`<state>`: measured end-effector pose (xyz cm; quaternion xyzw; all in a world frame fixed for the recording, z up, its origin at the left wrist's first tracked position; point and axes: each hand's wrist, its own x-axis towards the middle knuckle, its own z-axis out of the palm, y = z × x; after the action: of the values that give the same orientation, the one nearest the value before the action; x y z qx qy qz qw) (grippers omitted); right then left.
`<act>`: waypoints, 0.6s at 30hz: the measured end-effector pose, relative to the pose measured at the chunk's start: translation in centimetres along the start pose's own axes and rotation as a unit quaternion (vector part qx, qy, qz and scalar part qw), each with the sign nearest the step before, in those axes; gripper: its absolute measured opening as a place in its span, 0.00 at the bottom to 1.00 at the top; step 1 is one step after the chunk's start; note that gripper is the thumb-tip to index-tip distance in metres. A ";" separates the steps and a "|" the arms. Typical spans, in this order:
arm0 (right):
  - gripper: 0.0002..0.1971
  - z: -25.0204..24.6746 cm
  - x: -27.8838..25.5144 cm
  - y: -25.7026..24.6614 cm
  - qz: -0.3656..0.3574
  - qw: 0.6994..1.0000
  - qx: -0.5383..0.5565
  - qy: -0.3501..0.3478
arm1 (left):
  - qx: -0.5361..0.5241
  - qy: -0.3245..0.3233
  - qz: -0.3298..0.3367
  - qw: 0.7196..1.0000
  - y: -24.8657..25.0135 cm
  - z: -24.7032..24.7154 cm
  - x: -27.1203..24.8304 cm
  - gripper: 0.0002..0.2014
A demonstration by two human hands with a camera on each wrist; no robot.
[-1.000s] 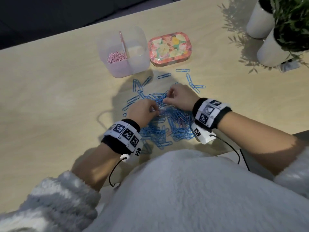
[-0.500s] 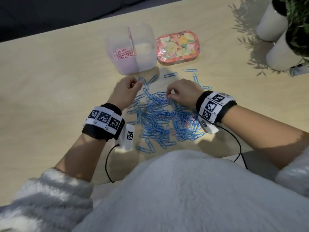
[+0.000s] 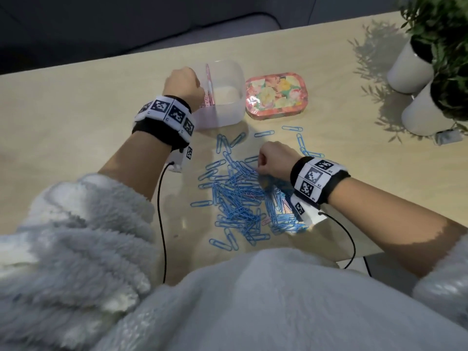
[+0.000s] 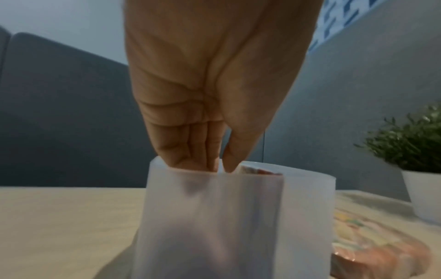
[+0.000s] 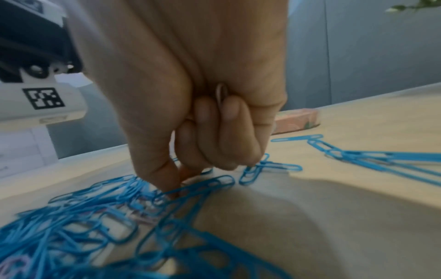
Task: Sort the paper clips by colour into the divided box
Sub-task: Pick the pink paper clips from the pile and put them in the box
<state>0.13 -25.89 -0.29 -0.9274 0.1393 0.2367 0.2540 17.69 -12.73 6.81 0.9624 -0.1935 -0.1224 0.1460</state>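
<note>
Blue wire paper clips (image 3: pixel 238 201) lie heaped nearest me, where my right hand (image 3: pixel 273 160) digs in, fingers curled around a pale clip (image 5: pixel 220 94). Farther off, my left hand (image 3: pixel 183 84) hovers over the frosted divided plastic box (image 3: pixel 228 97), fingertips (image 4: pixel 181 158) pinched together above the pink compartment; what they hold, I cannot tell.

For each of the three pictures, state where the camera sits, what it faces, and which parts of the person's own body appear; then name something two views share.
Head: worn on the head, looking down at the table; both forearms, left hand, right hand.
Left wrist: along the left hand, fingertips dipping into the divided box.
Right wrist: along the right hand, fingertips in the blue paper clips.
Shared: head and left wrist views both show the divided box and floral tin.
</note>
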 end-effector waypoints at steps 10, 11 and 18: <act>0.08 -9.0 4.4 -6.9 -0.090 0.969 0.210 0.097 | -0.135 0.116 0.089 0.980 -4.3 2.8 -6.0 0.12; 0.10 -9.6 5.1 -8.2 -0.092 0.966 0.218 0.102 | -0.126 0.101 0.099 0.982 -4.6 3.4 -7.2 0.11; 0.08 -9.1 9.7 -13.7 -0.117 0.966 0.221 0.068 | -0.065 -0.049 0.145 0.986 -6.9 7.4 -13.8 0.08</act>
<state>16.87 -20.67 7.23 -0.8720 0.0957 0.1046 0.4686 5.49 -2.72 0.20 0.9055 -0.3295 -0.1593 0.2145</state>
